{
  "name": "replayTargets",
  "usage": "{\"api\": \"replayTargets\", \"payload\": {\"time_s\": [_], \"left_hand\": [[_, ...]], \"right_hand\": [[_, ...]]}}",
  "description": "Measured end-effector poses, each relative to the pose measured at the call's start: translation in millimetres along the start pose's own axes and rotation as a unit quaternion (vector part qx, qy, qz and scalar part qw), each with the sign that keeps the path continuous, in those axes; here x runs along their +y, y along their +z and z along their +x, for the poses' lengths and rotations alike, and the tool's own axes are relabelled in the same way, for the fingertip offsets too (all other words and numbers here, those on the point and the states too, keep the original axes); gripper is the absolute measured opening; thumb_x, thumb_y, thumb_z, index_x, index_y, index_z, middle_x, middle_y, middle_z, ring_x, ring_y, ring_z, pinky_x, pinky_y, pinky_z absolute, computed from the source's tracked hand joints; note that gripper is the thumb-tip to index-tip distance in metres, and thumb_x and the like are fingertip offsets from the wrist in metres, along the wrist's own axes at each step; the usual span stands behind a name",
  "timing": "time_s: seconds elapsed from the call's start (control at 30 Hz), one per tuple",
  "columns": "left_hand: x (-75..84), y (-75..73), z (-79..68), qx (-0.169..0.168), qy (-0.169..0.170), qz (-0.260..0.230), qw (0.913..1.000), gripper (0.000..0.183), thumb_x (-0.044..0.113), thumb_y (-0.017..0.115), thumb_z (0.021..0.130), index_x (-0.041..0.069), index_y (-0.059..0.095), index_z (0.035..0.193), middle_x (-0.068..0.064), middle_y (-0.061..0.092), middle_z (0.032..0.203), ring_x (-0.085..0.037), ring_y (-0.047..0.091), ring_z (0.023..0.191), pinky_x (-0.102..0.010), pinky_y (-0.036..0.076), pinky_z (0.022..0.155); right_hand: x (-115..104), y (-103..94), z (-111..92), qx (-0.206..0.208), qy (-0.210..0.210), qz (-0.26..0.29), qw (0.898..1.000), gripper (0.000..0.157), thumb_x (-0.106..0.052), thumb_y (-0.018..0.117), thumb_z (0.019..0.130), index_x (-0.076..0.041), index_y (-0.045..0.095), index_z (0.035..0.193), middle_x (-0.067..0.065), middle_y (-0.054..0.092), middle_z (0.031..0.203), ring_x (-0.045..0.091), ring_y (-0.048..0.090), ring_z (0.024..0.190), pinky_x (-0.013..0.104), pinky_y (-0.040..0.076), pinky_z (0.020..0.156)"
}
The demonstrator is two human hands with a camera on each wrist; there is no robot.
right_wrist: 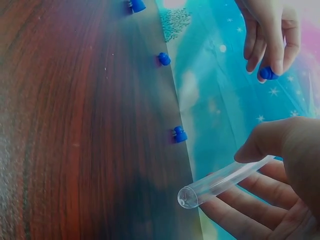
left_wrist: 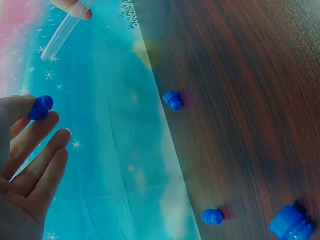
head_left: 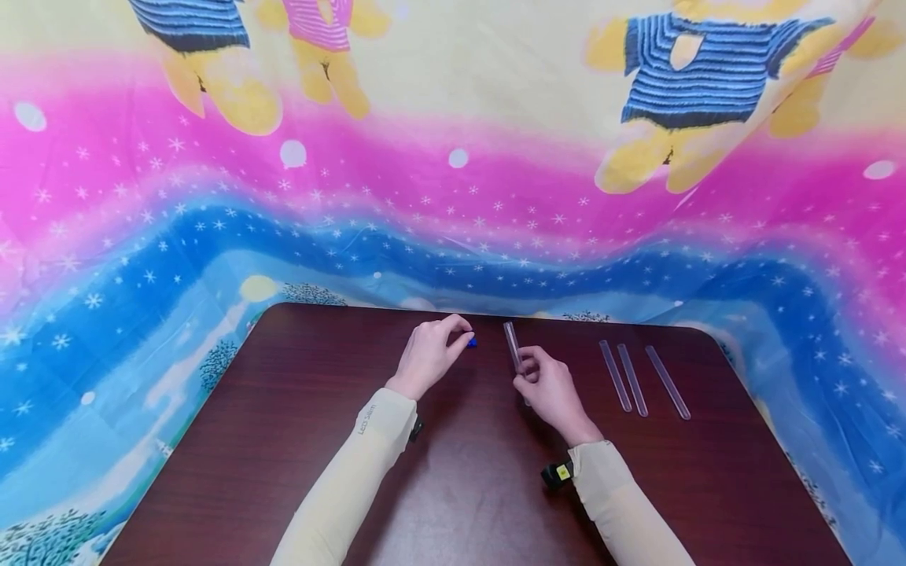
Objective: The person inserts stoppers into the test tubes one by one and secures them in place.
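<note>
I see a glossy dark red-brown counter [head_left: 460, 503], wood-grained, across the lower frame. The caps [left_wrist: 41, 107] are solid blue, the tubes [head_left: 667, 382] clear. On my head view, the cloth [head_left: 425, 236] runs cream, pink and blue with white snowflakes; upper right, a yellow bear [head_left: 626, 161] wears blue stripes. Both sleeves [head_left: 340, 479] are cream, the left dark-lettered.

tbl [head_left: 467, 487] dk brn, rnd corners | bkdrop cloth [head_left: 453, 204] bhd: pink/blue, snowflk print
</note>
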State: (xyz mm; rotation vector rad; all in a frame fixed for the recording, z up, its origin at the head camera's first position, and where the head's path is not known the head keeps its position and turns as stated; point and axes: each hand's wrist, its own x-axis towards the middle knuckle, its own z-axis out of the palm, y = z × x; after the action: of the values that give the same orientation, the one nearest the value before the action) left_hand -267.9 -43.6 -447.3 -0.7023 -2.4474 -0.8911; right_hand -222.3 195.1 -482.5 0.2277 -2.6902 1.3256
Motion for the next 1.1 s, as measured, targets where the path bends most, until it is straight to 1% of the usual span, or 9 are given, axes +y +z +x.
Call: {"api": "replayTargets", "payload": {"time_s": [0.17, 0.27, 0.5, 0.67, 0.83, 1.1], "left_hand": [[1.3, -0.9, 1.0, 0.003, -0.007, -0.021, 0.9997, 0.008, 0.019, 0.076, 0.095, 0.016, 0.074, 0.102, 0.002, 0.077, 0.100, -0.016, 0.070, 0.078, -0.028, 0.055, 0.072], [2.0, -1.3, 1.6, 0.001, -0.010, -0.025, 0.9996, 0.008, 0.019, 0.076, 0.095, 0.017, 0.073, 0.102, 0.002, 0.077, 0.099, -0.016, 0.071, 0.079, -0.028, 0.055, 0.073], [1.9, -1.1, 2.9, 0.001, -0.007, -0.021, 0.9998, 0.008, 0.020, 0.077, 0.094, 0.018, 0.073, 0.102, 0.004, 0.076, 0.098, -0.010, 0.068, 0.076, -0.026, 0.055, 0.072], [2.0, -1.1, 4.4, 0.002, -0.004, -0.018, 0.9998, 0.008, 0.023, 0.075, 0.096, 0.018, 0.073, 0.102, 0.004, 0.076, 0.100, -0.011, 0.070, 0.081, -0.026, 0.055, 0.075], [4.0, -1.7, 5.7, 0.003, -0.006, -0.031, 0.9995, 0.009, 0.024, 0.074, 0.096, 0.018, 0.073, 0.103, 0.000, 0.077, 0.101, -0.014, 0.071, 0.084, -0.030, 0.056, 0.077], [8.9, -2.8, 7.0, 0.002, -0.013, -0.031, 0.9994, 0.009, 0.025, 0.074, 0.097, 0.020, 0.073, 0.103, 0.005, 0.076, 0.101, -0.011, 0.070, 0.085, -0.027, 0.055, 0.077]], "right_hand": [[-2, 3.5, 0, 0.000, -0.004, 0.003, 1.000, 0.042, 0.000, 0.074, 0.089, -0.008, 0.061, 0.127, 0.007, 0.068, 0.099, 0.019, 0.069, 0.083, 0.033, 0.059, 0.061], [-5, 6.0, 1, 0.000, -0.004, 0.006, 1.000, 0.041, -0.001, 0.075, 0.088, -0.009, 0.062, 0.126, 0.007, 0.068, 0.098, 0.019, 0.070, 0.082, 0.033, 0.059, 0.060], [-7, 11.2, -1, -0.011, -0.009, 0.004, 1.000, 0.039, -0.001, 0.076, 0.088, -0.011, 0.063, 0.123, 0.006, 0.069, 0.097, 0.016, 0.069, 0.080, 0.034, 0.060, 0.066], [-8, 13.1, -2, -0.017, -0.017, 0.005, 1.000, 0.039, 0.001, 0.075, 0.087, -0.009, 0.063, 0.122, 0.008, 0.071, 0.097, 0.015, 0.070, 0.079, 0.036, 0.061, 0.071], [-11, 13.7, -3, -0.022, -0.021, 0.004, 1.000, 0.038, 0.001, 0.075, 0.087, -0.010, 0.063, 0.122, 0.009, 0.071, 0.097, 0.015, 0.070, 0.079, 0.036, 0.061, 0.071], [-13, 16.6, -6, -0.027, -0.018, 0.009, 0.999, 0.039, 0.001, 0.075, 0.087, -0.011, 0.064, 0.122, 0.010, 0.071, 0.098, 0.014, 0.069, 0.079, 0.037, 0.061, 0.073]]}}
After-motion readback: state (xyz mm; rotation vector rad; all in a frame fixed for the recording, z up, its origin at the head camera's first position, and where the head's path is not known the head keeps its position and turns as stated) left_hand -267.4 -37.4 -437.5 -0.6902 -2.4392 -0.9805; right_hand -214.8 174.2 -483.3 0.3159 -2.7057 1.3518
